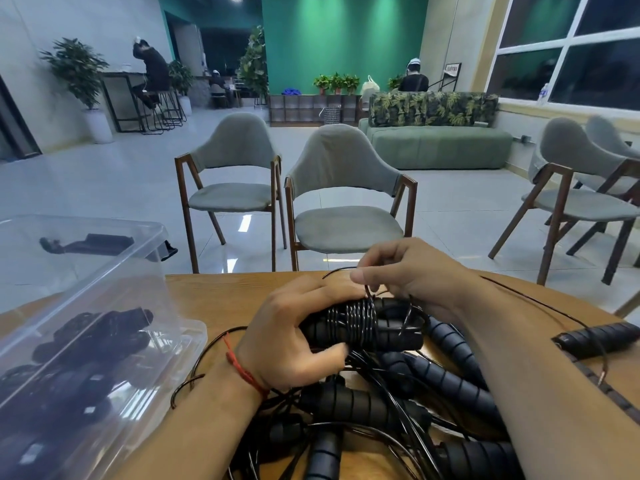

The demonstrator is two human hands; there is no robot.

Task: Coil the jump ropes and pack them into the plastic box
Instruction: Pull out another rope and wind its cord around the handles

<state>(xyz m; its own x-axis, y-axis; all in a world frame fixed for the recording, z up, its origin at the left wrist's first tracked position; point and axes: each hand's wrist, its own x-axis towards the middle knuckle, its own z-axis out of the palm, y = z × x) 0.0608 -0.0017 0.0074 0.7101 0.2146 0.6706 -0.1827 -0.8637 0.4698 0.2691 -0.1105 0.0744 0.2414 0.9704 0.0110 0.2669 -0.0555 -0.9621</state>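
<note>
Your left hand [294, 341] grips the handles [394, 337]; your right hand [408, 271] pinches the cord [356, 318]. Lay each wrap tight, side by side.

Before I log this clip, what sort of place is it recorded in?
Probably a shared lounge or office common area: matching grey chairs, a green sofa, potted plants, and a person seated at a high counter. The left hand and right hand hold a jump rope over a wooden table.
</note>
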